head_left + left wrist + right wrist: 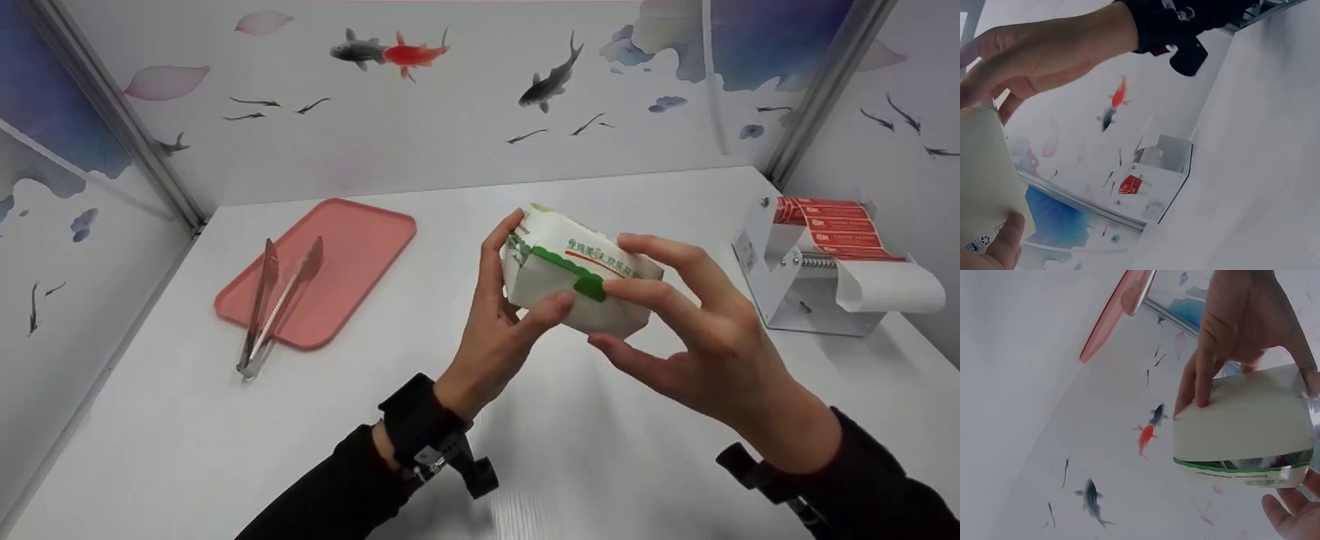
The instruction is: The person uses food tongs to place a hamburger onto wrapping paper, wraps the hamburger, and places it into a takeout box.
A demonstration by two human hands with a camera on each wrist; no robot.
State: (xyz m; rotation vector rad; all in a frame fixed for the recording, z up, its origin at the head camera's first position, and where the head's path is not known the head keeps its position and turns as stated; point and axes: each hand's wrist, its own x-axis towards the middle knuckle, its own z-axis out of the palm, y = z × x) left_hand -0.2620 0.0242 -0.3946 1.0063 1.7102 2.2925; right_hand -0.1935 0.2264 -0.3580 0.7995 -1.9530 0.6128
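Note:
A white paper burger box (581, 274) with green trim and printed lettering is held in the air, tilted, above the table. My left hand (499, 322) grips its left end, thumb on the front face. At the right end, my right hand (694, 322) touches the box with its index and middle fingers. The right thumb is spread below, and in the right wrist view that hand (1300, 509) stays beside the printed edge. That view also has the left hand (1241, 332) over the pale face. In the left wrist view the box (985, 174) is partly cut off.
On the left of the white table (187, 435) lies a pink tray (367, 240). Metal tongs (259, 307) rest across it, their hinge end past its edge. A label dispenser (814, 300) with a red-printed roll stands at the right. Patterned panels (450, 135) enclose the table.

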